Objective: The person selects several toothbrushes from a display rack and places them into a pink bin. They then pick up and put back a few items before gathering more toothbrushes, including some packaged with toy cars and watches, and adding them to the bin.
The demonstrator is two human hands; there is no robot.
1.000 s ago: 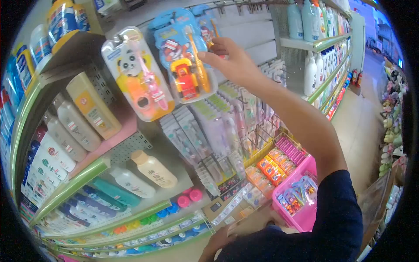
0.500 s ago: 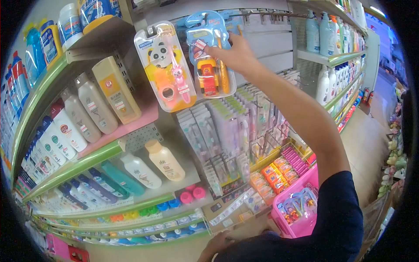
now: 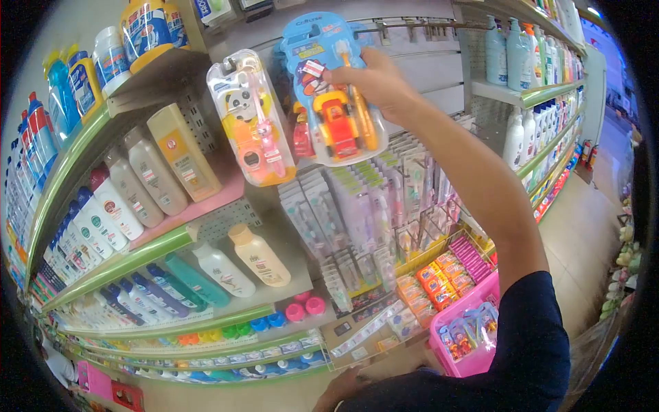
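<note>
My right hand is closed on the edge of a blue toothbrush pack, its thumb on the front beside a small white label. Inside the clear blister are a red and yellow toy car and an orange toothbrush. Behind its left edge shows another pack with a red toy. Just to the left hangs a panda toothbrush pack with a pink brush. My left hand is low at the bottom edge, its fingers mostly hidden.
Shelves of bottles stand on the left. Below the packs hang rows of toothbrushes, above orange soap packs. A pink basket holding more toothbrush packs is at lower right. A metal hook rail runs behind my right hand.
The blue pack has swung a little downward and looks larger, still in my right hand. The pack with the red toy now shows behind it. The panda pack has shifted slightly left and down.
</note>
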